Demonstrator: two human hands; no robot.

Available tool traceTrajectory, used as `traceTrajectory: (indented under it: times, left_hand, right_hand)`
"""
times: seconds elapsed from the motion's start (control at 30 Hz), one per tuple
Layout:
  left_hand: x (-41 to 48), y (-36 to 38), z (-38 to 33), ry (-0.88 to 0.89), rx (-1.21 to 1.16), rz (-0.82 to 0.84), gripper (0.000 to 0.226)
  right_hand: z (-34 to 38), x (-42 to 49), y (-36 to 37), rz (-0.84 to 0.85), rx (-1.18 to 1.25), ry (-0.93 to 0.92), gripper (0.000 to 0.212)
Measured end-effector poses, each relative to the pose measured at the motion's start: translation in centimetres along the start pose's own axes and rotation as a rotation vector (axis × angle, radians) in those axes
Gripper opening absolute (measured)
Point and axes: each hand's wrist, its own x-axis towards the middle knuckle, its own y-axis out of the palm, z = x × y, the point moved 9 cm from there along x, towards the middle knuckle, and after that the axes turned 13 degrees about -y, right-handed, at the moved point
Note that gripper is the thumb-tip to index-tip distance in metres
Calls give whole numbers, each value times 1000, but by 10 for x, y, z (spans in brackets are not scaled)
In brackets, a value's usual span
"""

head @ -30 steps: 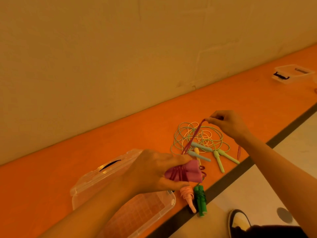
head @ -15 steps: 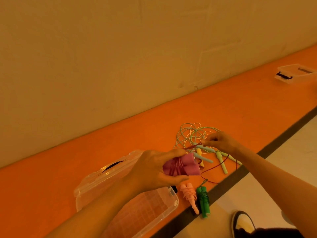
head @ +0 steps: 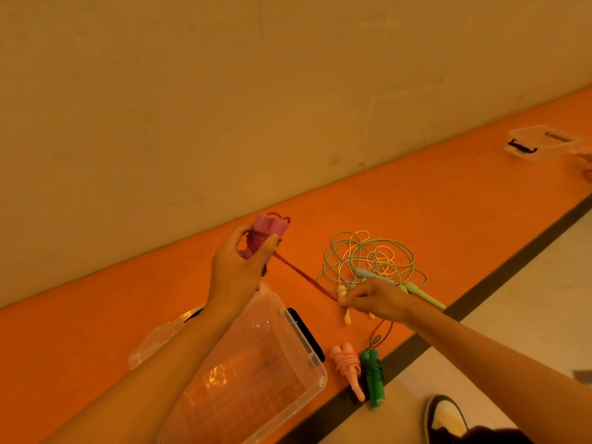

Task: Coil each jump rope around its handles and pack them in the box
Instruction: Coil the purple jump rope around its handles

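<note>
Magenta foam-handled jump rope [head: 268,231]: handles gripped by fingers of left hand [head: 237,274]; right hand [head: 374,298] fingers pinch its cord. Best wound taut, turns laid side by side.

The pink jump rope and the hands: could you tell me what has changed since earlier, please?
The left hand lifted the pink handles up towards the wall; the right hand, pinching the pink cord, swept back over the loose tangle to its near side. Unchanged: both grips, the clear box, the peach bundle, the green bundle.
</note>
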Motion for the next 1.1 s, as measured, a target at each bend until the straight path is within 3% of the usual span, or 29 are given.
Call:
traceTrajectory:
  times: [0.13, 0.3, 0.4, 0.47, 0.57, 0.73, 0.83, 1.0, 1.1]
  left_hand:
    - [17, -19, 17, -33, 141, -125, 28]
    - [26, -20, 36, -92, 379, -118, 20]
    - [21, -11, 42, -83, 610, -83, 36]
    - [18, -5, 42, -50, 728, -64, 46]
    - [14, 6, 42, -10, 814, 5, 56]
    - [-1, 35, 25, 135, 951, 98, 54]
    - [-21, 55, 15, 260, 1001, 206, 65]
    - [-47, 87, 16, 270, 1079, 341, 94]
    - [-58, 98, 15, 284, 1109, 395, 85]
  right_hand:
    - [39, -3, 23, 85, -149, -124, 31]
    - [101, -14, 46, 266, -597, -493, 30]
    - [132, -23, 58, 348, -815, -647, 33]
    - [149, -23, 43, 288, -825, -687, 31]
    - [171, -20, 4, 68, -842, -746, 32]
    - [184, -18, -54, -242, -865, -745, 34]
    - [179, -15, -81, -319, -813, -697, 34]
    - [171, -11, -91, -353, -667, -693, 30]
    - [166, -7, -93, -359, -548, -624, 32]
